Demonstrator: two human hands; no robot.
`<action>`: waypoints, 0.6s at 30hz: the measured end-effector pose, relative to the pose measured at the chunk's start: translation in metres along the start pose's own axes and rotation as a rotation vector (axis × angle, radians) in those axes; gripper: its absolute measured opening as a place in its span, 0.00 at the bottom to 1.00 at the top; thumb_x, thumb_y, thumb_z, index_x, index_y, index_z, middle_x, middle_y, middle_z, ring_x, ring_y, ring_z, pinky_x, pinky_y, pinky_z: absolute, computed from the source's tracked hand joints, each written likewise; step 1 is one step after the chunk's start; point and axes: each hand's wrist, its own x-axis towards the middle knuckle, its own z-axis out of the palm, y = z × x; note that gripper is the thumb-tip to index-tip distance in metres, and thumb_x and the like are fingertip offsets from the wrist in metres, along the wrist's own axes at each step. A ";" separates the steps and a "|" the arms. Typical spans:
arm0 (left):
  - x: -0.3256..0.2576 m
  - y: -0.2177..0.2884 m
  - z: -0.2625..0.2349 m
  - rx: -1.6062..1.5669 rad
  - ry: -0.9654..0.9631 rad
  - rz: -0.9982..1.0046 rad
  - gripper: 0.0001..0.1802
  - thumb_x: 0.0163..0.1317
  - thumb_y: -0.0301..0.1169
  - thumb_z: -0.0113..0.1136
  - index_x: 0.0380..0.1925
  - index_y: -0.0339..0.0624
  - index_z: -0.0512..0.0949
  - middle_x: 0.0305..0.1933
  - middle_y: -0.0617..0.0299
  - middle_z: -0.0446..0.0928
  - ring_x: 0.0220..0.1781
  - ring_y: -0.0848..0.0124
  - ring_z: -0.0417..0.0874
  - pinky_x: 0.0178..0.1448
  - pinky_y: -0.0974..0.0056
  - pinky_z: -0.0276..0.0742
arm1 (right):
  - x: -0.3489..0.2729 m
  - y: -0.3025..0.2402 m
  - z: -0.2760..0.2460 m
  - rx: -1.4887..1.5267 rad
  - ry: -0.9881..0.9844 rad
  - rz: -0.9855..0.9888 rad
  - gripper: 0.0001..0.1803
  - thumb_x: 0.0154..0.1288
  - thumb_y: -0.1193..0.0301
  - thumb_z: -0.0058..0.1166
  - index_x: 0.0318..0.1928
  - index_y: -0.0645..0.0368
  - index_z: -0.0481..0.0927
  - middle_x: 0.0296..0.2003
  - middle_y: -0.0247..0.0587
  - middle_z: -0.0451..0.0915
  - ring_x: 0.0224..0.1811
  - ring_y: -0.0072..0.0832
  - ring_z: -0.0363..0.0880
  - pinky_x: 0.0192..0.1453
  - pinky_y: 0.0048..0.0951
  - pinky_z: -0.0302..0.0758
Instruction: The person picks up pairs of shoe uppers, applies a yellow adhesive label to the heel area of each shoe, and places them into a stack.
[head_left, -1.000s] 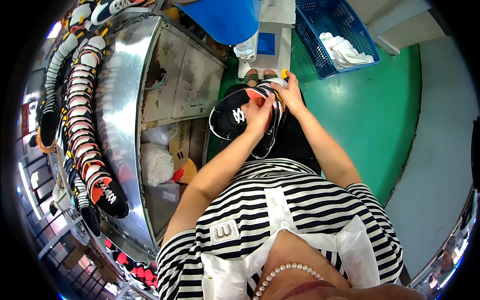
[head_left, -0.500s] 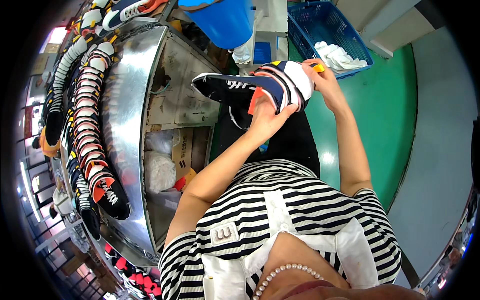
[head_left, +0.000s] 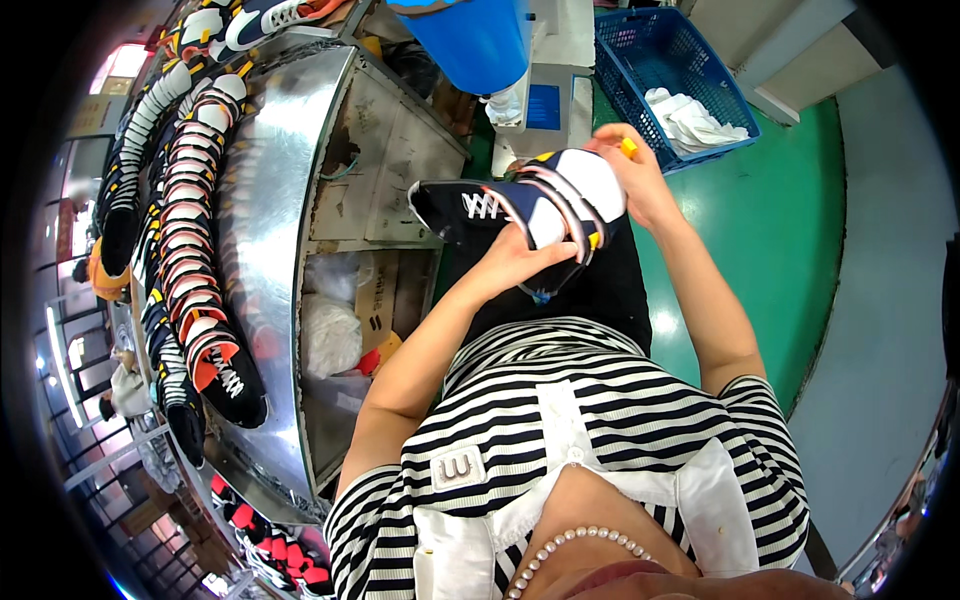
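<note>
In front of my waist I hold a short nested stack of shoe uppers [head_left: 549, 212], navy, black and white with yellow tabs. The toe-side piece is black with white laces and points left. My left hand [head_left: 512, 264] grips the stack from below, its thumb lying across the near edges. My right hand [head_left: 630, 172] is closed at the white end on the right, where a yellow tab [head_left: 628, 147] shows between its fingers. Part of those fingers is hidden behind the stack.
A metal-topped bench [head_left: 275, 190] at the left carries long rows of nested shoe uppers [head_left: 188, 235]. A blue bucket [head_left: 470, 50] stands ahead. A blue crate [head_left: 735, 105] with white cloth-like pieces [head_left: 690, 118] sits on the green floor. Bags [head_left: 332, 335] fill the bench's lower shelf.
The stack has turned in my hands, and the orange part that showed by my left hand is out of sight. My left hand sits lower on the stack. The whole view has shifted slightly.
</note>
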 end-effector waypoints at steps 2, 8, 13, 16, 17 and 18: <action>-0.009 0.005 -0.012 -0.482 0.259 -0.300 0.23 0.61 0.34 0.60 0.53 0.34 0.70 0.49 0.57 0.77 0.49 0.71 0.79 0.54 0.68 0.73 | 0.006 0.010 -0.008 0.015 0.263 0.105 0.09 0.63 0.80 0.45 0.43 0.59 0.73 0.33 0.42 0.79 0.35 0.26 0.79 0.40 0.25 0.77; 0.020 0.005 -0.059 -0.630 0.472 -0.287 0.27 0.64 0.51 0.55 0.48 0.36 0.74 0.41 0.65 0.78 0.41 0.77 0.78 0.47 0.72 0.71 | 0.006 -0.002 0.053 -0.594 -0.145 -0.168 0.19 0.57 0.65 0.62 0.47 0.60 0.76 0.30 0.38 0.80 0.34 0.23 0.79 0.40 0.27 0.74; 0.047 0.005 -0.068 -0.462 0.491 -0.254 0.18 0.62 0.40 0.61 0.44 0.37 0.76 0.42 0.64 0.79 0.42 0.76 0.78 0.47 0.71 0.72 | 0.040 0.015 0.062 -0.582 -0.189 -0.057 0.13 0.62 0.67 0.58 0.39 0.65 0.79 0.31 0.38 0.81 0.35 0.20 0.78 0.42 0.21 0.71; 0.061 -0.013 -0.084 -0.541 0.495 -0.262 0.17 0.61 0.37 0.61 0.45 0.37 0.76 0.42 0.63 0.79 0.41 0.75 0.79 0.46 0.70 0.73 | 0.059 0.020 0.060 -0.423 -0.248 0.040 0.13 0.67 0.66 0.52 0.36 0.67 0.79 0.31 0.37 0.82 0.36 0.18 0.78 0.43 0.19 0.71; 0.069 -0.019 -0.091 -0.537 0.472 -0.277 0.21 0.59 0.37 0.63 0.49 0.38 0.73 0.45 0.62 0.78 0.45 0.72 0.80 0.48 0.68 0.75 | 0.067 0.023 0.058 -0.366 -0.245 0.067 0.13 0.67 0.66 0.52 0.37 0.67 0.79 0.31 0.37 0.82 0.36 0.18 0.78 0.43 0.19 0.71; 0.075 -0.027 -0.096 -0.570 0.440 -0.259 0.22 0.60 0.37 0.62 0.50 0.37 0.72 0.47 0.61 0.78 0.45 0.71 0.80 0.49 0.67 0.74 | 0.075 0.026 0.056 -0.308 -0.242 0.094 0.13 0.67 0.66 0.52 0.37 0.66 0.79 0.31 0.38 0.82 0.36 0.18 0.77 0.42 0.19 0.71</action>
